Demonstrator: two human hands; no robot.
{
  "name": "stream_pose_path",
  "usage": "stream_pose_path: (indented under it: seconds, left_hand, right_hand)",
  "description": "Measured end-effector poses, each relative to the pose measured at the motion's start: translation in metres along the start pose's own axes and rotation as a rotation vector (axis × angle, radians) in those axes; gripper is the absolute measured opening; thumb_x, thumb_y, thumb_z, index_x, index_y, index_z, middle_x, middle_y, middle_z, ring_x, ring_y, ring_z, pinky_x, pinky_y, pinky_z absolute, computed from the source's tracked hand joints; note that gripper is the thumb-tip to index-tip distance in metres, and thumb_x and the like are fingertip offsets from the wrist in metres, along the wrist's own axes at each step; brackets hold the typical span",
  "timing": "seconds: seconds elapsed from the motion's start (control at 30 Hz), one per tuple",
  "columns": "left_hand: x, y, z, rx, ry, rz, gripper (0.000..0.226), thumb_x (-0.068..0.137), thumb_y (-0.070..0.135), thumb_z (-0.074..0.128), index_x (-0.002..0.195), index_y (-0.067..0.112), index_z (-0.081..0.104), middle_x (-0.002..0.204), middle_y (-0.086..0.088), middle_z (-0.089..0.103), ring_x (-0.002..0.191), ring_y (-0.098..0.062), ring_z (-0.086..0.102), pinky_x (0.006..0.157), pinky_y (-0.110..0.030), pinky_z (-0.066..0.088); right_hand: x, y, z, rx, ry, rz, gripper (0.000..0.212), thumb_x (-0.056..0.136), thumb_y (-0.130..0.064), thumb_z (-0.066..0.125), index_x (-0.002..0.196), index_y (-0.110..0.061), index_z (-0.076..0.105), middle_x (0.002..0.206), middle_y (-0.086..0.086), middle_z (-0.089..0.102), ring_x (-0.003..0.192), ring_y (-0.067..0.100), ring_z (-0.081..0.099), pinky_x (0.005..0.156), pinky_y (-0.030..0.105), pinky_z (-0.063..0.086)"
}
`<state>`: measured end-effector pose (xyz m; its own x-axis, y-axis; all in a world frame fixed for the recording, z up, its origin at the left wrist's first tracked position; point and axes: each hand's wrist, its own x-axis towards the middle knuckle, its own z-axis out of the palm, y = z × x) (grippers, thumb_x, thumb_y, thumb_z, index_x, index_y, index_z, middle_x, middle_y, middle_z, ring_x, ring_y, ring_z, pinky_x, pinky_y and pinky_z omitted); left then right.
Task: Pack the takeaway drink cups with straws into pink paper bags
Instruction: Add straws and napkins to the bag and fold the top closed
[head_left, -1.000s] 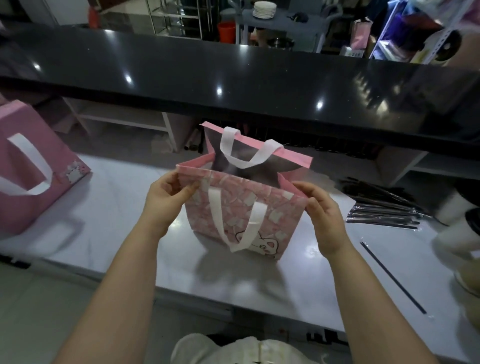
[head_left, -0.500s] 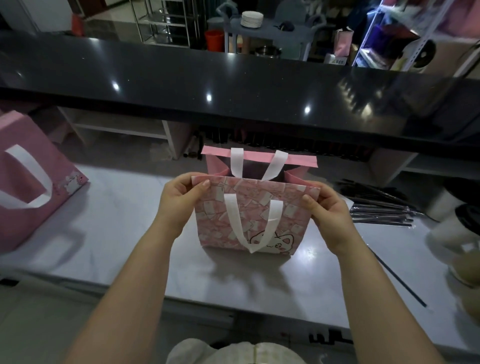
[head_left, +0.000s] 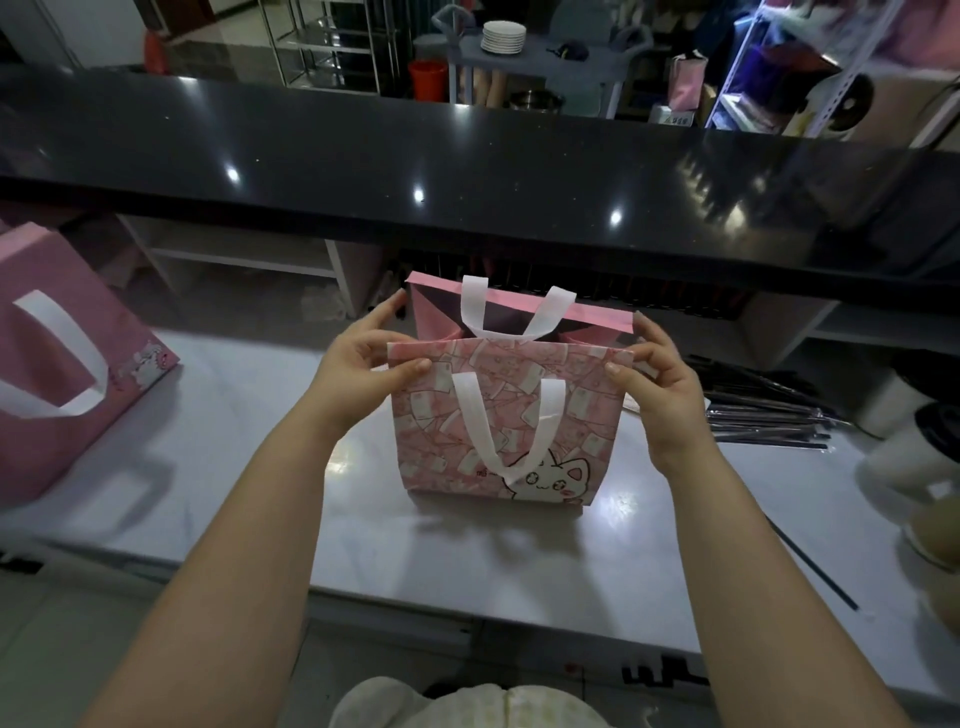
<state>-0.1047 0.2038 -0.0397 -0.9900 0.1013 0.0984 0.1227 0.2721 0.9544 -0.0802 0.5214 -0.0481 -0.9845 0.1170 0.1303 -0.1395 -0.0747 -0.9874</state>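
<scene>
Pink paper bag (head_left: 506, 426) stands upright on the white surface (head_left: 249, 467), between both hands, cat print facing the wearer. Left hand (head_left: 358, 364) pinches the near-left top corner, right hand (head_left: 657, 382) pinches the near-right corner, fingers reaching to the far rim; likely spreading the mouth so a cup fits. Mouth is open, inside dark, nothing visible in it. Black straws (head_left: 763, 415) lie just right of the right hand; drink cups (head_left: 924, 467) blurred further right, contents unclear. A second pink bag (head_left: 57, 364) sits well left of the left hand.
</scene>
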Motion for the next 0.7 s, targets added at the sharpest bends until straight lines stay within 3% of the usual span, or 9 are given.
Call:
stream_pose_path:
  seconds: [0.1, 0.23, 0.3, 0.37, 0.47, 0.7]
  left_hand:
    - [0.011, 0.001, -0.002, -0.094, -0.054, -0.015, 0.022, 0.064, 0.036, 0.085, 0.082, 0.023, 0.080, 0.147, 0.032, 0.036, 0.110, 0.011, 0.057, 0.071, -0.015, 0.055]
    - [0.024, 0.001, 0.001, -0.136, -0.063, -0.088, 0.010, 0.069, 0.017, 0.083, 0.072, 0.025, 0.079, 0.142, 0.026, 0.044, 0.111, 0.003, 0.056, 0.072, -0.017, 0.052]
    - [0.029, 0.000, 0.005, -0.155, -0.016, -0.104, 0.013, 0.069, 0.011, 0.083, 0.069, 0.023, 0.079, 0.141, 0.013, 0.050, 0.112, -0.006, 0.056, 0.076, -0.023, 0.050]
    - [0.030, 0.002, 0.008, -0.191, 0.041, -0.107, 0.010, 0.067, 0.012, 0.084, 0.071, 0.018, 0.077, 0.132, 0.008, 0.056, 0.106, -0.010, 0.061, 0.072, -0.023, 0.054]
    - [0.030, 0.006, 0.013, -0.268, 0.088, -0.066, 0.019, 0.061, 0.016, 0.086, 0.078, 0.016, 0.076, 0.109, 0.008, 0.064, 0.089, -0.009, 0.068, 0.067, -0.020, 0.056]
    - [0.032, 0.005, 0.018, -0.307, 0.128, -0.023, 0.030, 0.072, -0.005, 0.079, 0.078, 0.025, 0.077, 0.083, 0.003, 0.074, 0.082, -0.016, 0.072, 0.068, -0.025, 0.057]
  right_hand:
    - [0.012, 0.002, -0.005, 0.025, -0.083, 0.030, 0.036, 0.085, 0.004, 0.064, 0.065, -0.025, 0.067, 0.141, -0.021, 0.047, 0.113, -0.003, 0.059, 0.075, 0.020, 0.055]
    - [0.027, 0.011, -0.010, -0.027, -0.090, 0.074, 0.004, 0.086, 0.004, 0.061, 0.090, 0.005, 0.062, 0.122, -0.005, 0.065, 0.099, 0.011, 0.067, 0.080, 0.030, 0.053]
    - [0.030, 0.012, -0.007, -0.043, -0.056, 0.080, 0.015, 0.087, 0.003, 0.058, 0.098, -0.003, 0.066, 0.098, -0.005, 0.072, 0.088, 0.011, 0.068, 0.075, 0.029, 0.053]
    - [0.030, 0.011, -0.005, -0.041, -0.006, 0.087, 0.027, 0.088, 0.004, 0.056, 0.098, -0.017, 0.070, 0.088, -0.006, 0.073, 0.086, 0.012, 0.068, 0.073, 0.027, 0.053]
    - [0.032, 0.012, -0.003, -0.041, 0.064, 0.080, 0.027, 0.089, 0.003, 0.056, 0.095, -0.019, 0.071, 0.086, -0.004, 0.071, 0.086, 0.013, 0.067, 0.075, 0.030, 0.054]
    - [0.032, 0.011, 0.000, -0.064, 0.099, 0.017, 0.024, 0.087, 0.002, 0.065, 0.094, -0.020, 0.067, 0.088, -0.003, 0.070, 0.086, 0.012, 0.067, 0.072, 0.024, 0.055]
